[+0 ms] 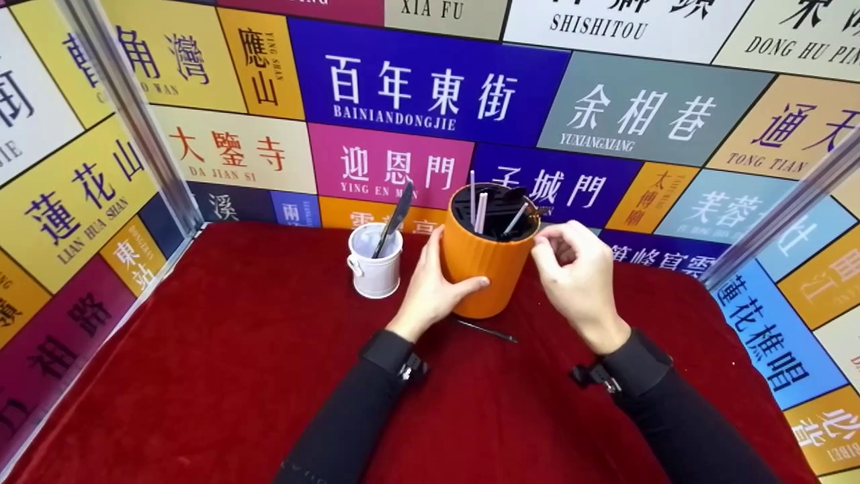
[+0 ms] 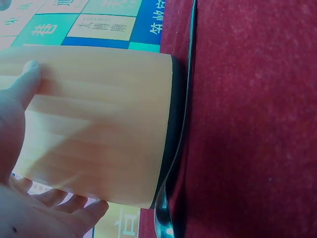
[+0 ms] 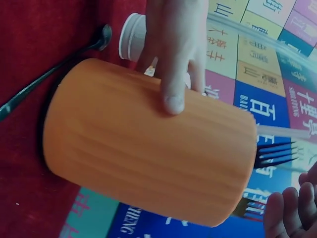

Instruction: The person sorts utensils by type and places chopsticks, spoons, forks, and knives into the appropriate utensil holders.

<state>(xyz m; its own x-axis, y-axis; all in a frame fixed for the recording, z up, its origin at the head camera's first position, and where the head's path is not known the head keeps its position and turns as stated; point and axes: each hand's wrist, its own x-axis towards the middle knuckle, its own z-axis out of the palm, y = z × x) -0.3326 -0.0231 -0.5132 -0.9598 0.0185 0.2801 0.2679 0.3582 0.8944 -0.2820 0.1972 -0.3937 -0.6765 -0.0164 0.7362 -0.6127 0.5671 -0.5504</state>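
Note:
My left hand (image 1: 430,286) grips the side of an orange ribbed utensil holder (image 1: 487,275), its thumb lying across the front. The holder stands upright, slightly tilted in view, with pale straws (image 1: 480,212) and dark pieces inside. In the right wrist view, a dark fork (image 3: 277,154) sticks out of its mouth. My right hand (image 1: 578,275) is at the holder's right rim, fingers curled, near a brownish fork (image 3: 250,208); whether it pinches anything is hidden. A dark long-handled spoon (image 1: 487,331) lies on the cloth in front of the holder's base.
A small white bucket (image 1: 375,275) with side handles stands left of the holder, a dark knife (image 1: 398,215) leaning upright in it. Red cloth (image 1: 235,349) covers the table. Panels with printed signs (image 1: 430,74) stand behind and at both sides.

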